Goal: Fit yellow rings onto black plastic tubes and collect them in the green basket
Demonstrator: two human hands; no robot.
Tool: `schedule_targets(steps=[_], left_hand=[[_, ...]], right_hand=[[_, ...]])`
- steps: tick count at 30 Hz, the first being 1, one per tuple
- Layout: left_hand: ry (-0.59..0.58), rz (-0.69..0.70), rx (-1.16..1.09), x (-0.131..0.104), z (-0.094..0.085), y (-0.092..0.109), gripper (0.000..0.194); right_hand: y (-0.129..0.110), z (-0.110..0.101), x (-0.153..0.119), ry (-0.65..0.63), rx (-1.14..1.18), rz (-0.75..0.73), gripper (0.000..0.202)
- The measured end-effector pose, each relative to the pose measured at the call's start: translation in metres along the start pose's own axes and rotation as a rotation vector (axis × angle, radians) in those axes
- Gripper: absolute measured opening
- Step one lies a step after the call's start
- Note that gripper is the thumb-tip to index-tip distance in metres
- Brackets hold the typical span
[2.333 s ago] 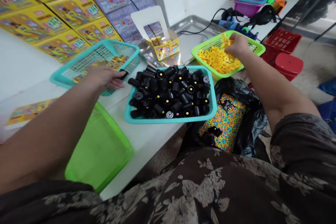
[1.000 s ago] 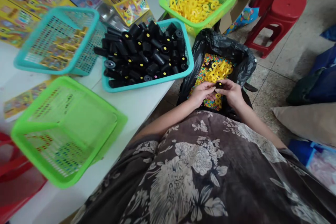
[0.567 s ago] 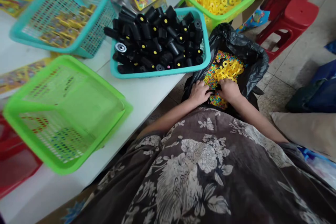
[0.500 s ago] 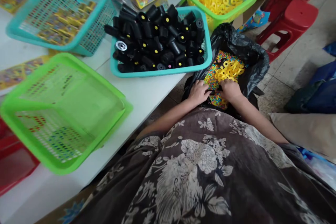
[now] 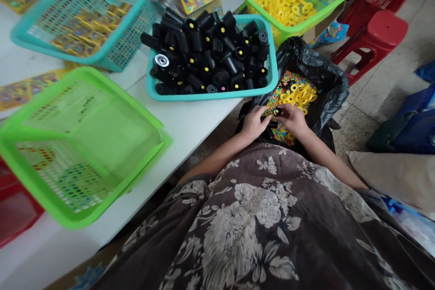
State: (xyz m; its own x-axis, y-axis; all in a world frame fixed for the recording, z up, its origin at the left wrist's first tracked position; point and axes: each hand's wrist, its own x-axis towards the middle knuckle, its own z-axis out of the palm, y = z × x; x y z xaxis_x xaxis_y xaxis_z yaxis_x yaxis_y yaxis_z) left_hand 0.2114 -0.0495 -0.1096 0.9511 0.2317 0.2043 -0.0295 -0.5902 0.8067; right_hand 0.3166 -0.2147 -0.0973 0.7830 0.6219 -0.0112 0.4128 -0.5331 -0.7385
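Observation:
Both my hands are inside a bin lined with a black plastic bag (image 5: 331, 79), low at the right of the table. My left hand (image 5: 254, 123) curls its thumb and fingers at one end of a small black tube (image 5: 277, 112). Pinching the other end is my right hand (image 5: 294, 121). Just below the fingertips a second black tube (image 5: 272, 124) shows, partly covered. Tiny multicoloured beads (image 5: 283, 135) fill the bin under the hands. Yellow ring-topped plastic pieces (image 5: 299, 95) lie in a heap on the beads, beyond my right hand.
A turquoise basket of black tubes (image 5: 212, 96) stands at the table edge. Behind it is a green basket (image 5: 340, 3) of yellow pieces. To the left are a turquoise basket (image 5: 131, 31) with yellow-wrapped pieces and a green basket (image 5: 149, 158). A red stool (image 5: 387, 27) stands right of the bin.
My hands have risen slightly and turned, and the black tube between them has shifted up with the fingertips. Another black tube now shows below them. The view has shifted slightly.

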Motion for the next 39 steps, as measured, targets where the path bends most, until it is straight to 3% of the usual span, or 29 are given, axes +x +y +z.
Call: schedule_targets(steps=[4,7,10,13,15,20,24,28,31,35,39], left_hand=[[-0.076,-0.026,-0.36,-0.001,0.002,0.009,0.041],[-0.173,-0.124,-0.608,-0.001,0.01,0.017,0.04],[-0.229,-0.232,-0.755,0.001,0.02,0.023,0.039],[-0.199,-0.306,-0.809,0.005,0.026,0.025,0.036],[-0.143,-0.352,-0.811,0.007,0.029,0.025,0.037],[-0.1,-0.407,-0.778,0.005,0.03,0.021,0.041],[-0.1,-0.399,-0.778,0.001,0.028,0.018,0.044],[-0.074,-0.406,-0.764,-0.001,0.026,0.013,0.045],[-0.079,-0.405,-0.733,-0.002,0.029,0.009,0.044],[-0.087,-0.313,-0.647,-0.003,0.035,0.003,0.042],[-0.073,-0.145,-0.527,-0.002,0.038,0.001,0.044]], right_hand=[[0.003,0.0,-0.021,0.09,0.251,-0.06,0.043],[0.0,-0.007,-0.032,0.135,0.171,-0.102,0.033],[0.001,-0.018,-0.04,0.101,0.03,-0.116,0.031],[0.005,-0.032,-0.049,0.024,-0.136,-0.004,0.036],[0.004,-0.04,-0.057,-0.074,-0.353,0.065,0.028],[-0.011,-0.036,-0.071,-0.393,-0.79,0.053,0.03],[-0.018,-0.027,-0.072,-0.458,-0.844,0.05,0.034],[-0.011,-0.025,-0.072,-0.389,-0.826,0.05,0.037],[0.001,-0.027,-0.07,-0.217,-0.647,0.069,0.037],[0.011,-0.027,-0.062,0.064,0.036,0.132,0.022],[0.003,-0.024,-0.054,0.051,0.675,0.197,0.04]])
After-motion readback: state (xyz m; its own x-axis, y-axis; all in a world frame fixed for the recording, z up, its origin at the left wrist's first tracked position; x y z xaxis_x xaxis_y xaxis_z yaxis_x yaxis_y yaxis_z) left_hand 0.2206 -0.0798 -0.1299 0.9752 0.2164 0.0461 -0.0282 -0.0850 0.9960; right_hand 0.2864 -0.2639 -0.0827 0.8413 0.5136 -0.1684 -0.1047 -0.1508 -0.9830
